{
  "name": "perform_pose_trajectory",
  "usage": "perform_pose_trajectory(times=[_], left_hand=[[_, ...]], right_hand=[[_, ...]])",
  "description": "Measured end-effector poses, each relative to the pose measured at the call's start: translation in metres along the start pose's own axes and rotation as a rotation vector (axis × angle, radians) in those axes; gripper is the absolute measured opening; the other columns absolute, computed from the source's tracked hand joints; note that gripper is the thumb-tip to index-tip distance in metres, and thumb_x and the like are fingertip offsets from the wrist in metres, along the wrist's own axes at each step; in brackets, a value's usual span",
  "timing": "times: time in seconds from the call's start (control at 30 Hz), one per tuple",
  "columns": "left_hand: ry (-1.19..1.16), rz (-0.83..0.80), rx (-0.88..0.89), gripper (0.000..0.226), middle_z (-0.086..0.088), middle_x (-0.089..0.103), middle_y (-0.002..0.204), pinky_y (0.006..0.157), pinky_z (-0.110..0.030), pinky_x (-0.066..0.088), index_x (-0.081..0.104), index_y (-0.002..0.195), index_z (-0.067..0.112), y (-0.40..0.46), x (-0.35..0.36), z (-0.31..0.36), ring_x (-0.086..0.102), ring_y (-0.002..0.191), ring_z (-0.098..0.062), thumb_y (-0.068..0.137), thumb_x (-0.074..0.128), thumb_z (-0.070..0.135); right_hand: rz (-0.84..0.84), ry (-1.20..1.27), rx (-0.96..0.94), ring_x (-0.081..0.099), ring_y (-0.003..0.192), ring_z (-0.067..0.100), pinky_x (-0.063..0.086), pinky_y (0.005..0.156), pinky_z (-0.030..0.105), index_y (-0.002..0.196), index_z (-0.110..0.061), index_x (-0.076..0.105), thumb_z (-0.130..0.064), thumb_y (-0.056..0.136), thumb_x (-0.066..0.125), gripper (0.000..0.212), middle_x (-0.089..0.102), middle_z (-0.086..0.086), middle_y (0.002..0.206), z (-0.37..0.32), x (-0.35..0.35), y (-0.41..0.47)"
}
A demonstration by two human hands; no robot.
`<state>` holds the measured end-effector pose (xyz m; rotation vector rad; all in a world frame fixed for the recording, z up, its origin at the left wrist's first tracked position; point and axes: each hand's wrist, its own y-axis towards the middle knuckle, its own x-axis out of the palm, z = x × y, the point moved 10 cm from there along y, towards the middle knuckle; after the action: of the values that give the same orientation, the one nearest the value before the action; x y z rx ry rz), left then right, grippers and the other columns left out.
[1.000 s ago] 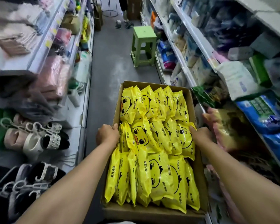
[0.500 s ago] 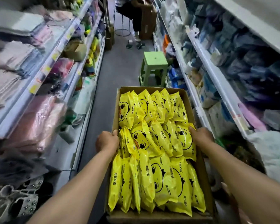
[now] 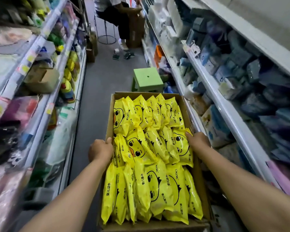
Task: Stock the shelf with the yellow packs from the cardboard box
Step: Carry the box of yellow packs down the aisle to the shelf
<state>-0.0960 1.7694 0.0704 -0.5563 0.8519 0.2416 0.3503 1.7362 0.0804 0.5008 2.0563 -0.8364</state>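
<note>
The packs (image 3: 151, 148) lie in three overlapping rows that fill the box (image 3: 197, 166), every one yellow with a duck face, none yet on a shelf. The box is held out in front of the person, level, over the aisle floor (image 3: 97, 91). The left hand (image 3: 100, 150) grasps the left wall of the box, its thumb hooked over the rim and the fingers curled down the outside. The right hand (image 3: 197, 142) holds the right wall in the same way, thumb lying on the edge of a middle-row pack; its fingers are hidden behind the cardboard.

The step in hand looks like carrying the load to its place. To do it well, both grips should stay clenched at the box's middle, so neither end dips and the slick packs do not slide toward the near edge. The bottom is out of view, so whether it sags cannot be told; a hand slipped under it would be safer if it does.

A green stool (image 3: 147, 78) stands on the floor just beyond the far end of the box and could serve as a rest, or trip the walker. The right shelf (image 3: 224, 113), close beside the box, is crowded with blue and white goods. A seated person (image 3: 112, 12) with another carton blocks the aisle's far end, so the box is best set down short of there.
</note>
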Motion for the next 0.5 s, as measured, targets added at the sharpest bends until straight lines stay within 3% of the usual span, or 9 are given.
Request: perform_pose_trajectory(times=[0.17,0.4,0.5], left_hand=[[0.022,0.006,-0.039,0.046,-0.025,0.069,0.101,0.069,-0.035,0.042,0.071,0.09,-0.003,0.077,0.021,0.059,0.064,0.094,-0.04,0.097,0.054,0.04],[0.042,0.008,-0.087,0.047,-0.025,0.068,0.103,0.075,-0.037,0.046,0.07,0.092,-0.002,0.19,0.036,0.158,0.063,0.097,-0.041,0.097,0.053,0.041],[-0.007,-0.012,-0.127,0.044,-0.023,0.069,0.099,0.075,-0.037,0.047,0.067,0.081,0.002,0.234,0.048,0.188,0.064,0.095,-0.04,0.097,0.054,0.041]], right_hand=[[-0.016,0.011,-0.003,0.055,0.075,0.028,0.033,0.058,0.03,0.063,-0.015,0.043,-0.049,0.096,0.057,0.049,0.052,0.007,0.071,-0.057,0.015,0.097],[-0.053,-0.043,-0.014,0.051,0.077,0.028,0.026,0.05,0.028,0.064,-0.018,0.038,-0.052,0.096,0.055,0.049,0.049,0.008,0.075,-0.16,0.008,0.23],[-0.075,-0.058,-0.01,0.061,0.085,0.032,0.046,0.067,0.034,0.073,-0.016,0.047,-0.055,0.094,0.056,0.046,0.053,0.009,0.079,-0.2,0.008,0.281]])
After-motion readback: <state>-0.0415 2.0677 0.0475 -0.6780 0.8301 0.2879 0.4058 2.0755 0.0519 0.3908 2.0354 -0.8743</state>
